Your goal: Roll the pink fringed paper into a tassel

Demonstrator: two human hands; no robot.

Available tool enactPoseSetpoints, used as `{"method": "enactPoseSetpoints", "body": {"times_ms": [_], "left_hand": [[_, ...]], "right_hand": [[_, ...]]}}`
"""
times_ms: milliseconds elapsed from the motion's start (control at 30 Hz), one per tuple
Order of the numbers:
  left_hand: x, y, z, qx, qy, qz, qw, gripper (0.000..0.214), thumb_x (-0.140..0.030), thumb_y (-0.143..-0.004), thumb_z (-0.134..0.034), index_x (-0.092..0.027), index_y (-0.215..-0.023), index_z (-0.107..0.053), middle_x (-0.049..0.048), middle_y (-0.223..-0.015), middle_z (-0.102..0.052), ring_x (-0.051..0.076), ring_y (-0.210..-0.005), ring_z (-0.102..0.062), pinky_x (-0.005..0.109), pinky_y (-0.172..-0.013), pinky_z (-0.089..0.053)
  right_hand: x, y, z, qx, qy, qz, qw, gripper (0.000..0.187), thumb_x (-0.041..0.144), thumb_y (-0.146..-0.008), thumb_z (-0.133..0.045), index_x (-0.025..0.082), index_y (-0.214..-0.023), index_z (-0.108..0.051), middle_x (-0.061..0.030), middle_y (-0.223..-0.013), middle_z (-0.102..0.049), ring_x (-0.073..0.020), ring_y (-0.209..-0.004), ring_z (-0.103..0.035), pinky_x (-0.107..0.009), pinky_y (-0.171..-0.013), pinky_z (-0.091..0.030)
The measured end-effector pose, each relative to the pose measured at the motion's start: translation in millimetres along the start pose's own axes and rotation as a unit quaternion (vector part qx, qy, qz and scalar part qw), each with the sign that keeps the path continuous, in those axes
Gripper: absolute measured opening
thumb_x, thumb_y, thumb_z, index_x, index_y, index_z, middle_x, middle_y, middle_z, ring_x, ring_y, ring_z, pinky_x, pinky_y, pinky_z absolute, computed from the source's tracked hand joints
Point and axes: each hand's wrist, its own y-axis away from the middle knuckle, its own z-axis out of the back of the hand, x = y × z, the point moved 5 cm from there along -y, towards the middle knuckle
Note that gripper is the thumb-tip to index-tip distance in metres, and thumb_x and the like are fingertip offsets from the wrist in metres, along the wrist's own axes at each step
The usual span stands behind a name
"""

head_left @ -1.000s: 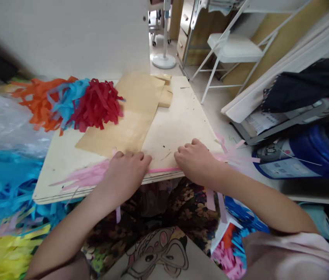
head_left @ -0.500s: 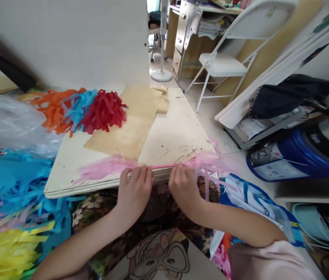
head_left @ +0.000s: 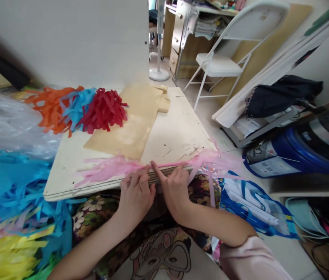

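Note:
A pink tissue-paper tassel (head_left: 106, 169) lies along the front edge of a pale wooden board (head_left: 178, 128). Its fringed ends spread to both sides, and its middle is a narrow rolled strip. My left hand (head_left: 137, 190) bends its fingers over the strip at the edge, fingertips pressed on it. Just to the right, my right hand (head_left: 176, 188) has its fingers curled on the strip, with the thumb stretched toward my left fingertips. Between the hands a little of the pink roll shows; the rest under the fingers is hidden.
Orange tassels (head_left: 55, 109), a light blue one (head_left: 79, 111) and a red one (head_left: 106, 111) lie on brown paper (head_left: 129, 128) and the board. Clear plastic (head_left: 15, 124), blue fringes (head_left: 13, 179) and yellow fringes (head_left: 13, 252) are at left. A blue bucket (head_left: 286, 155) stands right.
My hands have come closer together along the pink strip. The right hand has shifted left and its thumb now reaches out. The view has turned slightly.

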Motion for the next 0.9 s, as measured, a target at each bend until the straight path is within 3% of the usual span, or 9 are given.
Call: {"method": "enactPoseSetpoints", "body": {"times_ms": [133, 233, 367, 500, 700, 900], "left_hand": [[-2.6, 1.4, 2.1, -0.048, -0.041, -0.011, 0.998, 0.012, -0.015, -0.071, -0.048, -0.01, -0.083, -0.047, 0.0124, -0.094, -0.061, 0.018, -0.069, -0.055, 0.033, -0.064, -0.027], [-1.3, 0.8, 3.3, -0.053, -0.039, -0.017, 0.998, 0.011, -0.014, -0.072, -0.047, -0.011, -0.082, -0.048, 0.0097, -0.092, -0.063, 0.016, -0.067, -0.055, 0.033, -0.063, -0.026], [0.1, -0.3, 3.9, -0.051, -0.059, -0.028, 0.997, 0.012, -0.014, -0.073, -0.047, -0.01, -0.084, -0.049, 0.0096, -0.092, -0.063, 0.016, -0.069, -0.055, 0.032, -0.063, -0.026], [-0.3, -0.1, 3.3, -0.043, -0.072, -0.029, 0.996, 0.014, -0.015, -0.073, -0.046, -0.009, -0.085, -0.05, 0.0087, -0.09, -0.063, 0.016, -0.072, -0.055, 0.032, -0.064, -0.026], [-0.9, 1.0, -0.5, -0.016, -0.101, -0.022, 0.995, 0.019, -0.014, -0.075, -0.042, -0.006, -0.091, -0.051, 0.0099, -0.086, -0.063, 0.017, -0.073, -0.054, 0.032, -0.063, -0.027], [-4.2, 0.5, -6.6, 0.0, -0.136, -0.025, 0.99, 0.024, -0.01, -0.075, -0.041, -0.004, -0.096, -0.051, 0.0096, -0.081, -0.062, 0.018, -0.073, -0.051, 0.032, -0.063, -0.028]], "right_hand": [[-1.9, 1.6, -2.5, -0.027, 0.005, 0.002, 1.0, 0.068, 0.006, -0.077, -0.035, 0.022, -0.129, 0.006, -0.0282, -0.101, -0.053, -0.0276, -0.074, -0.056, -0.036, -0.053, -0.035], [-6.9, 4.8, -4.9, -0.061, 0.035, 0.027, 0.997, 0.06, 0.003, -0.077, -0.03, 0.023, -0.13, -0.006, -0.0269, -0.098, -0.055, -0.0238, -0.068, -0.056, -0.034, -0.052, -0.034], [-21.6, 9.6, -5.5, -0.109, 0.079, 0.052, 0.99, 0.049, 0.003, -0.077, -0.027, 0.013, -0.125, -0.029, -0.0267, -0.099, -0.054, -0.0178, -0.059, -0.052, -0.031, -0.051, -0.031], [-37.5, 10.8, -3.3, -0.161, 0.09, 0.072, 0.98, 0.039, 0.006, -0.076, -0.033, 0.008, -0.114, -0.046, -0.0184, -0.097, -0.057, -0.0149, -0.056, -0.049, -0.029, -0.05, -0.029], [-54.8, 9.4, -5.2, -0.196, 0.058, 0.073, 0.976, 0.034, 0.011, -0.076, -0.04, 0.012, -0.108, -0.051, -0.0109, -0.1, -0.056, -0.0147, -0.06, -0.046, -0.029, -0.052, -0.028], [-63.4, 13.2, -10.5, -0.25, 0.052, 0.057, 0.965, 0.033, 0.007, -0.074, -0.04, 0.009, -0.104, -0.052, -0.011, -0.099, -0.054, -0.0165, -0.064, -0.043, -0.03, -0.053, -0.027]]}}
